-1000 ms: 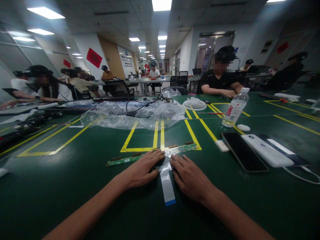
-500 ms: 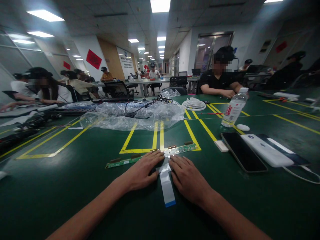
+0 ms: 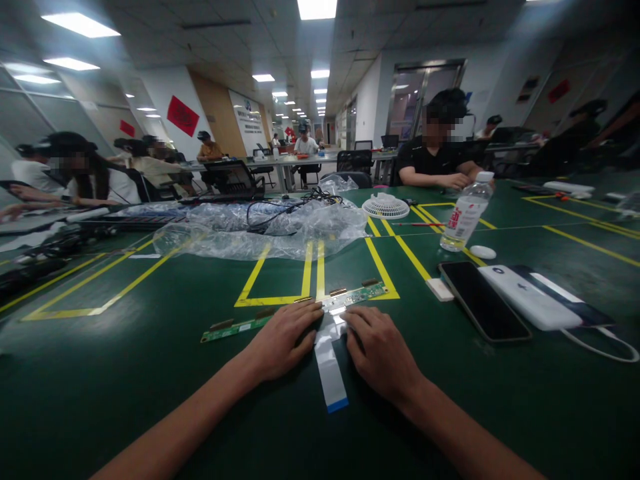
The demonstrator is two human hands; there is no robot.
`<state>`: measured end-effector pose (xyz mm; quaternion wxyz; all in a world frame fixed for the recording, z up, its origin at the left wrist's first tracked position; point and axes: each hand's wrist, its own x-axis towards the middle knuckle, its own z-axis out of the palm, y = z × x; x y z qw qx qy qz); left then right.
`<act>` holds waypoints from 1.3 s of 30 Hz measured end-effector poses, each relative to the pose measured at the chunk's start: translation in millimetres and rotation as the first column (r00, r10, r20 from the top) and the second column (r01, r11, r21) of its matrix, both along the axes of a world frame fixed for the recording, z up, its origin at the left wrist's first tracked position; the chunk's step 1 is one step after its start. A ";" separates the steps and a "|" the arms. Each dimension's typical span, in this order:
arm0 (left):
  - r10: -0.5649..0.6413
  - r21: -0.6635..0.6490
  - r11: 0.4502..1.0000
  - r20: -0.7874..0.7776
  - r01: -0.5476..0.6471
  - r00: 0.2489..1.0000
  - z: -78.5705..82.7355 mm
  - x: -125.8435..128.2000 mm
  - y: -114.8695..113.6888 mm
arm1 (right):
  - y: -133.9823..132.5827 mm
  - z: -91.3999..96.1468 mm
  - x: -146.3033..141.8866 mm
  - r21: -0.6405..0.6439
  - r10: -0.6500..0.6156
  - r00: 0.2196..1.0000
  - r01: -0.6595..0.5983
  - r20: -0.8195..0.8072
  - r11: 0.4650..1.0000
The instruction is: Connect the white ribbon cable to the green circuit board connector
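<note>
A long narrow green circuit board [image 3: 367,292] lies slantwise on the table, with brown tabs along its far edge. From its middle a white flat ribbon cable [image 3: 331,375] with a blue end runs toward me. Across the board, left of the cable, my left hand [image 3: 286,337] lies with fingers stretched out and thumb apart; it covers part of the board. To the right, my right hand [image 3: 383,347] is open, its slightly bent fingertips at the shiny joint of cable and board. What lies under the fingertips is hidden.
Clear plastic wrapping [image 3: 220,230] with black cables lies beyond the board, beside a white round grille [image 3: 385,206]. At right are a bottle [image 3: 463,217], a black phone [image 3: 483,300] and a white device [image 3: 533,297] with a cord. A person [image 3: 440,147] sits opposite.
The board's left end sits slightly farther left and lower in view. My right fingers have shifted slightly right, away from the cable, uncovering more of the joint. The whole view has shifted a little.
</note>
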<state>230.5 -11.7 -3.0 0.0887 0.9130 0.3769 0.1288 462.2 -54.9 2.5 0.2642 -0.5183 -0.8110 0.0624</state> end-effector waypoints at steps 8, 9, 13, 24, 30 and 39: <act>-0.003 0.025 1.000 0.003 0.003 1.000 -2.5 -3.8 -1.0 | -3.0 -2.2 -8.5 -0.022 0.005 1.000 -0.004 0.010 1.000; -0.006 0.025 1.000 0.004 0.006 1.000 -2.6 -4.2 -1.1 | -3.1 -2.3 -9.0 -0.023 0.003 1.000 -0.003 0.008 1.000; 0.003 0.026 1.000 0.008 -0.003 1.000 -3.7 -5.2 -1.0 | -3.1 -1.8 -9.2 -0.024 -0.001 1.000 0.001 0.001 1.000; 0.030 0.023 0.999 -0.027 -0.029 0.999 -0.5 -2.6 -1.7 | -1.8 -3.8 -7.7 -0.025 0.009 1.000 -0.009 -0.013 1.000; 0.143 0.053 0.989 -0.069 -0.140 0.987 -3.1 -13.1 -10.0 | -1.4 -2.1 -5.5 -0.034 0.033 0.998 -0.034 -0.047 0.999; 0.685 0.015 0.723 -0.142 -0.691 0.714 -22.9 -177.4 -42.0 | -1.1 -2.7 -3.7 -0.041 0.033 0.994 -0.037 -0.103 0.998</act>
